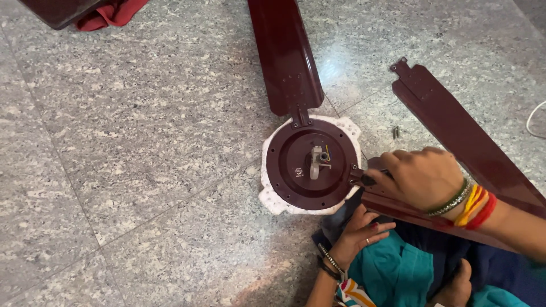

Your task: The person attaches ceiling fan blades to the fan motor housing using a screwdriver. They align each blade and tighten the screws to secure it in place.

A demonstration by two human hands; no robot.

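The right hand [421,179] is closed on a dark tool [368,179], probably a screwdriver, pointing left at the fan motor [313,165] rim. The left hand [359,232] holds the blade [421,213] from below, just near of it.

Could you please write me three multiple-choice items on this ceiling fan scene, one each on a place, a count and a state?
1. Where does the fan motor rest?
A. On a white foam block on the floor
B. On a table
C. In a box

2. How many loose screws lie on the floor beside the separate blade?
A. None
B. Two
C. Six

3. What is the right hand doing?
A. Lying flat on the floor
B. Gripping a dark tool at the motor's rim
C. Holding the red cloth

Answers: 1 A, white foam shows around the motor; 2 B, two small screws lie together; 3 B, the fingers close round the tool there.
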